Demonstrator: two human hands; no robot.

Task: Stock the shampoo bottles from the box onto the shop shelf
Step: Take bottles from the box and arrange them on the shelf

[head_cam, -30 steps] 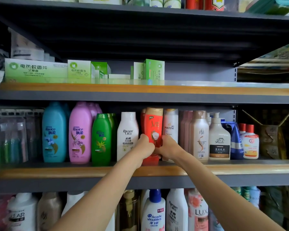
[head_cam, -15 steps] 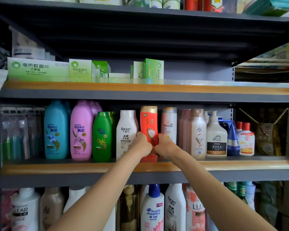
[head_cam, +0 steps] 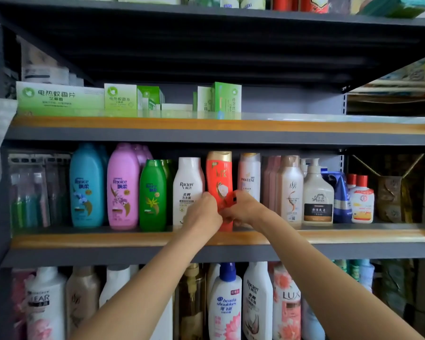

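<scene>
Both hands on the tall red plastic shampoo bottle (head_cam: 219,182) — left hand (head_cam: 203,213) and right hand (head_cam: 243,208) clamped around its lower half, upright on the wood-edged grey shelf (head_cam: 133,239), between white bottles.

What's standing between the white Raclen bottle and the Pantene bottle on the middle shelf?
The head view shows one red shampoo bottle between the white Raclen bottle and the Pantene bottle, gripped low by the left hand and the right hand.
</scene>
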